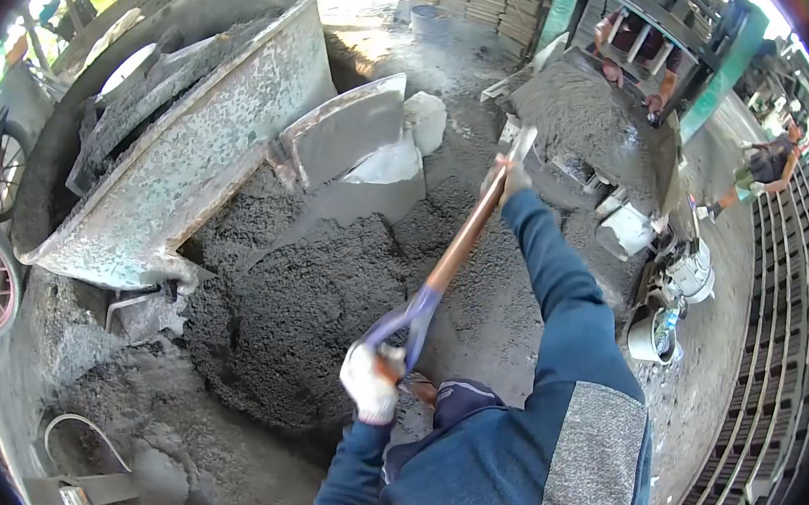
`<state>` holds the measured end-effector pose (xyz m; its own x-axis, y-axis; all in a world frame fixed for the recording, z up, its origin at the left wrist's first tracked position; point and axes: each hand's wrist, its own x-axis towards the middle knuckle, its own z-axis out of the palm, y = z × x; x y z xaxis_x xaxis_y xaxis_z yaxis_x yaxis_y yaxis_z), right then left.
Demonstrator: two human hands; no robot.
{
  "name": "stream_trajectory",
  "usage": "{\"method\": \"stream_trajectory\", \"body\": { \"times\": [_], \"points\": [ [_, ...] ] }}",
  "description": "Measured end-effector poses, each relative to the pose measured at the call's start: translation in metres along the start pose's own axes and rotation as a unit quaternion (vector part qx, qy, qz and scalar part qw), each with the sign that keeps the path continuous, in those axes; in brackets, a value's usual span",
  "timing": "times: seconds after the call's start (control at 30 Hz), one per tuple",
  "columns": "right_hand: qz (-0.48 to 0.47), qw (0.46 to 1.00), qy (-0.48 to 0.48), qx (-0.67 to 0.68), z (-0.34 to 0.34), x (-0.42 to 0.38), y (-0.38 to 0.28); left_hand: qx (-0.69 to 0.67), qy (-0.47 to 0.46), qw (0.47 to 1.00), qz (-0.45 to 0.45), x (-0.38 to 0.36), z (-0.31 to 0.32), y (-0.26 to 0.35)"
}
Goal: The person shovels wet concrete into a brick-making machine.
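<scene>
Head view:
1. Gripping the purple split handle [411, 319] of the shovel [465, 234] with the left hand [372, 380], in a white glove; grip closed, wrapped round the handle's end, just over the lower right edge of the mound [314, 293] of dark, damp, grainy mix.
2. Holding the wooden shaft near its metal end with the right hand [509, 177], upper right of the mound; grip narrow, closed on the shaft, fingers partly blurred.
3. Slanting the shovel from the mound's right edge towards the upper right; cannot tell the blade's full shape.
4. Upper left of the mound, see a large pan [232, 132], tilted, with worn pale outer wall; inside, mix-crusted dark parts and a round pale piece.
5. Well right of the mound, see a pale bucket [647, 339] with clear, bluish items inside, beside a motor [691, 275].
6. Above the mound, farther off, see a bluish bucket [431, 24]; cannot tell its contents.
7. Upper right of the mound, see a grey heap [577, 99] before a green-framed machine [725, 74], with a co-worker's hand [655, 103] at its edge.
</scene>
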<state>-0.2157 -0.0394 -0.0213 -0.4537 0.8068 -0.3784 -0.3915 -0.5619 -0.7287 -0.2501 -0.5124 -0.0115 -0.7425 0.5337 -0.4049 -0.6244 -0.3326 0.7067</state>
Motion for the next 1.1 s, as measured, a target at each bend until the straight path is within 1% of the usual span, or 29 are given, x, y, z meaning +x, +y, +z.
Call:
{"method": "stream_trajectory", "body": {
  "times": [0.03, 0.07, 0.13, 0.17, 0.2, 0.23, 0.27, 0.33, 0.37, 0.4, 0.43, 0.47, 0.5, 0.53, 0.57, 0.6, 0.67, 0.7, 0.73, 0.77, 0.8, 0.83, 0.87, 0.93, 0.97, 1.0, 1.03, 1.07, 1.1],
  "points": [
    [0.0, 0.999, 0.013, 0.038, 0.008, 0.007, -0.027, 0.142, -0.07, 0.974, 0.162, 0.0, 0.037, 0.012],
    [-0.032, 0.999, -0.014, 0.026, 0.016, 0.004, -0.047, 0.273, -0.136, 0.898, 0.317, -0.006, 0.068, 0.024],
    [0.007, 0.998, -0.061, 0.004, 0.034, -0.024, -0.077, 0.349, -0.251, 0.761, 0.485, -0.022, 0.095, 0.055],
    [-0.004, 0.996, -0.089, 0.0, 0.042, -0.04, -0.076, 0.369, -0.254, 0.752, 0.483, -0.036, 0.094, 0.067],
    [-0.013, 0.993, -0.117, -0.005, 0.053, -0.055, -0.071, 0.354, -0.251, 0.761, 0.483, -0.04, 0.074, 0.059],
    [-0.032, 0.992, -0.124, -0.018, 0.064, -0.076, -0.061, 0.323, -0.216, 0.841, 0.377, -0.049, 0.049, 0.05],
    [-0.031, 0.992, -0.117, -0.033, 0.076, -0.096, -0.046, 0.284, -0.17, 0.906, 0.265, -0.06, 0.022, 0.041],
    [0.022, 0.994, -0.11, -0.019, 0.092, -0.107, 0.009, 0.131, -0.117, 0.956, 0.233, -0.077, -0.035, 0.024],
    [0.044, 0.993, -0.109, -0.03, 0.094, -0.111, 0.047, 0.057, -0.029, 0.973, 0.221, -0.089, -0.063, 0.007],
    [0.075, 0.99, -0.112, -0.045, 0.09, -0.116, 0.096, -0.09, 0.096, 0.987, 0.091, -0.098, -0.101, -0.011],
    [0.11, 0.985, -0.116, -0.062, 0.083, -0.122, 0.153, -0.124, 0.136, 0.981, 0.057, -0.105, -0.161, -0.041],
    [0.181, 0.973, -0.121, -0.072, 0.067, -0.122, 0.219, -0.159, 0.174, 0.972, 0.025, -0.124, -0.208, -0.065],
    [0.314, 0.937, -0.044, -0.144, 0.056, -0.133, 0.289, -0.169, 0.291, 0.942, 0.004, -0.158, -0.219, -0.073],
    [0.309, 0.942, -0.068, -0.111, 0.035, -0.183, 0.343, -0.21, 0.412, 0.886, -0.016, -0.189, -0.239, -0.098],
    [0.295, 0.909, -0.059, -0.288, 0.03, -0.238, 0.386, -0.238, 0.415, 0.878, 0.026, -0.242, -0.27, -0.139],
    [0.275, 0.869, -0.103, -0.398, -0.017, -0.281, 0.446, -0.326, 0.38, 0.865, 0.034, -0.309, -0.31, -0.188],
    [0.479, 0.798, -0.085, -0.355, -0.131, -0.401, 0.531, -0.254, 0.585, 0.77, -0.025, -0.391, -0.307, -0.22],
    [0.569, 0.745, -0.077, -0.339, -0.162, -0.464, 0.555, -0.216, 0.654, 0.722, -0.062, -0.418, -0.299, -0.221],
    [0.561, 0.759, -0.202, -0.261, -0.206, -0.514, 0.547, -0.193, 0.689, 0.694, -0.08, -0.436, -0.297, -0.221],
    [0.638, 0.671, -0.159, -0.343, -0.231, -0.566, 0.553, -0.176, 0.713, 0.673, -0.09, -0.443, -0.292, -0.22],
    [0.646, 0.652, -0.154, -0.366, -0.259, -0.621, 0.561, -0.164, 0.73, 0.656, -0.094, -0.443, -0.288, -0.216],
    [0.802, 0.542, -0.106, -0.228, -0.26, -0.637, 0.548, -0.155, 0.741, 0.647, -0.091, -0.435, -0.285, -0.211],
    [0.786, 0.516, -0.077, -0.332, -0.252, -0.665, 0.548, -0.148, 0.748, 0.642, -0.08, -0.427, -0.284, -0.208],
    [0.738, 0.519, -0.033, -0.431, -0.205, -0.662, 0.55, -0.135, 0.753, 0.642, -0.054, -0.403, -0.285, -0.199],
    [0.621, 0.59, -0.187, -0.481, -0.199, -0.609, 0.595, -0.128, 0.744, 0.655, -0.031, -0.389, -0.288, -0.193],
    [0.458, 0.632, -0.311, -0.542, -0.18, -0.553, 0.632, -0.12, 0.73, 0.672, -0.006, -0.375, -0.292, -0.185],
    [0.425, 0.686, -0.307, -0.505, -0.16, -0.495, 0.668, -0.111, 0.708, 0.697, 0.023, -0.357, -0.294, -0.174],
    [0.518, 0.726, -0.221, -0.394, -0.129, -0.418, 0.702, -0.106, 0.676, 0.727, 0.053, -0.336, -0.297, -0.159],
    [0.584, 0.738, -0.145, -0.305, -0.099, -0.346, 0.722, -0.091, 0.664, 0.738, 0.071, -0.318, -0.298, -0.15]
  ]
}}
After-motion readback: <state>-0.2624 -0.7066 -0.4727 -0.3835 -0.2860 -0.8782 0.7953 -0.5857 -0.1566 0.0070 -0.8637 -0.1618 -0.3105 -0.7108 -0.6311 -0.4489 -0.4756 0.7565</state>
